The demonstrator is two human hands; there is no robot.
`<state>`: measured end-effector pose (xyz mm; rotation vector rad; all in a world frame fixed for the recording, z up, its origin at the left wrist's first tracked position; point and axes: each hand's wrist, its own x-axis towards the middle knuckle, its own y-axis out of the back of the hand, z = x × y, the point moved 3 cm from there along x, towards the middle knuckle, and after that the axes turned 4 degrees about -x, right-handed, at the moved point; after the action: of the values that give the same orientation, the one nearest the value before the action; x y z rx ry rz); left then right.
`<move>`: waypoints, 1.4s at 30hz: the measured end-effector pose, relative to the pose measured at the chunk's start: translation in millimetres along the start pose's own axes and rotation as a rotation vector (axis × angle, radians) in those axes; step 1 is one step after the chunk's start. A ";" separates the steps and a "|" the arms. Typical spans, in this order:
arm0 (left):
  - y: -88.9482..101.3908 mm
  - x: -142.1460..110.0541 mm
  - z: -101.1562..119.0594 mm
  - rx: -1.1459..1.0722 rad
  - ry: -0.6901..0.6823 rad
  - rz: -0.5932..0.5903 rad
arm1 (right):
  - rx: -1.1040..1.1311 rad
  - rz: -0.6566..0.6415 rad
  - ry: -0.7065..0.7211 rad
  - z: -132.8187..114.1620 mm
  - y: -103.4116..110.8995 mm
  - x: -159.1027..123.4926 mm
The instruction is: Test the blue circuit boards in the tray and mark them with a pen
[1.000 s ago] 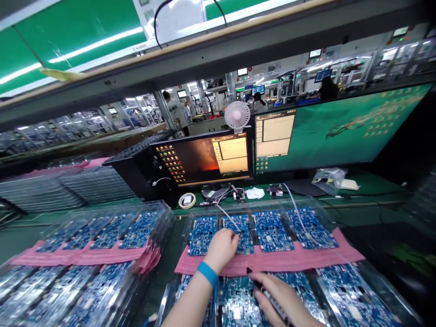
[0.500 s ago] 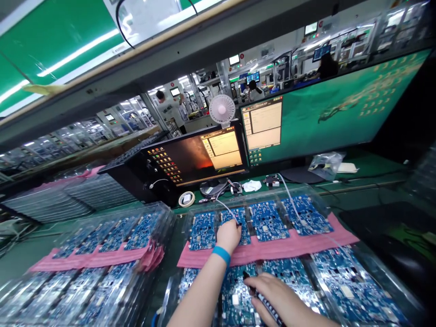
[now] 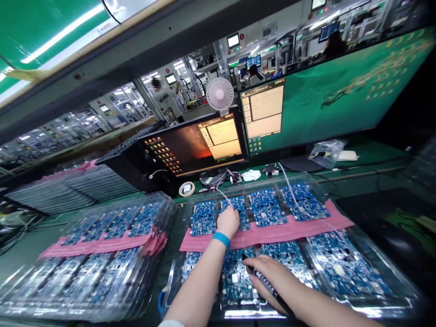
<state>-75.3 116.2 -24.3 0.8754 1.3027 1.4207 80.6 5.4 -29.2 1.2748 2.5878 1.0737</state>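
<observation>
My left hand [image 3: 227,222] wears a blue wristband [image 3: 222,239] and is closed over the second blue circuit board [image 3: 244,213] in the back row of a clear plastic tray [image 3: 403,297]. A thin white cable [image 3: 223,195] runs into its fingertips; the cable's end is hidden. My right hand [image 3: 274,274] grips a black marker pen [image 3: 268,286] with white lettering. The pen slants over the front-row boards, its dark upper end by the thumb and index finger, near a circuit board [image 3: 235,290]. A pink foam strip [image 3: 272,232] lies across the tray between the rows.
On the left stands a stack of clear trays [image 3: 136,313] with more boards. Behind are two monitors [image 3: 190,150], a small fan [image 3: 220,94], a tape roll [image 3: 187,189] and a second white cable [image 3: 289,184] lying over the right board. Other people work in the background.
The camera view has tipped downward, so the scene sits higher. My left fingertips have shifted slightly left, and the dark cable end seen there before is now hidden. My right hand still holds the marker.
</observation>
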 end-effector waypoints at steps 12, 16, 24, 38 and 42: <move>15.8 -102.4 -22.0 -0.163 -0.030 -0.050 | 0.148 0.144 -0.170 3.4 23.4 3.4; 5.4 -133.9 -20.8 -0.208 -0.083 -0.074 | 0.147 0.138 -0.182 -0.2 29.0 3.2; -6.3 -136.9 -15.7 -0.268 -0.157 -0.058 | 0.124 0.166 -0.155 -1.6 31.6 1.6; -14.3 -134.5 -13.2 -0.207 -0.185 -0.085 | 0.092 0.131 -0.212 6.3 27.6 5.4; -13.1 -133.6 -8.0 -0.141 -0.197 -0.120 | 0.079 0.125 -0.205 8.4 27.5 7.0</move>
<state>-45.7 -15.0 -24.5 0.8070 1.0760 1.2813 97.3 26.6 -17.0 1.4961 2.4487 0.8153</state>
